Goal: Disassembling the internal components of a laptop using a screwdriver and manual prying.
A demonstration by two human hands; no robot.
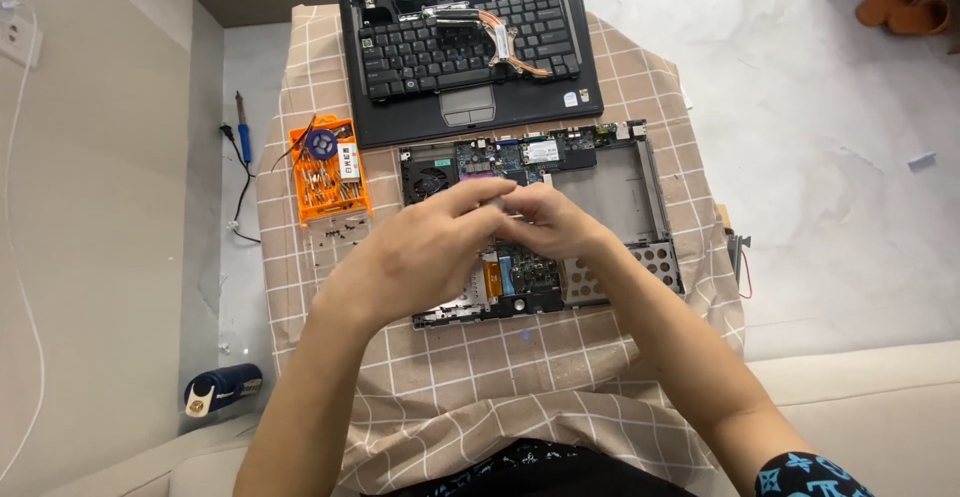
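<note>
Laptop base [610,192] opened, green circuit board exposed, both hands above.

Opened laptop base [600,192] (circuit board bared) lies flat on checked cloth [480,357].

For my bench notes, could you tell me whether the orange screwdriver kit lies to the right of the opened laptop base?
No, the orange screwdriver kit lies left of the laptop base.
</note>
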